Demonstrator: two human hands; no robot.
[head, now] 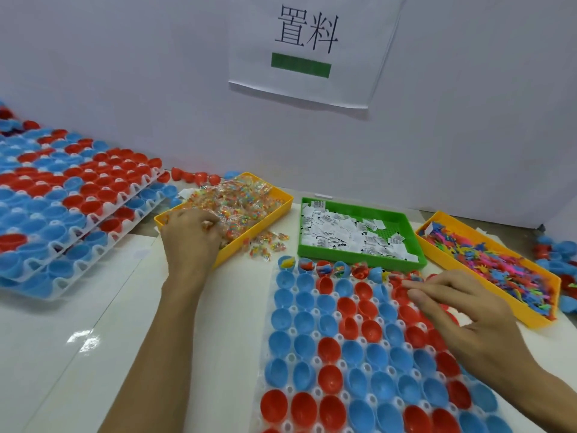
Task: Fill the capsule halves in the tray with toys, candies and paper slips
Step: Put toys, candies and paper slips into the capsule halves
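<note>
A white tray [292, 331] of blue and red capsule halves lies in front of me. Its far row holds colourful toys; the rows nearer me look empty. My left hand [190, 237] reaches into the yellow bin [249, 232] of wrapped candies, fingers curled into the pile. My right hand [462, 310] hovers over the tray's far right corner, its fingers extended toward a capsule half [398, 281] with a toy in it; whether it pinches anything is hidden.
A green bin [359, 257] holds paper slips behind the tray. A yellow bin [530, 320] of small plastic toys sits at the right. Stacked capsule trays [62, 207] lie at the left. Loose candies [268, 245] and loose capsule halves [555, 254] lie about. A white wall stands behind.
</note>
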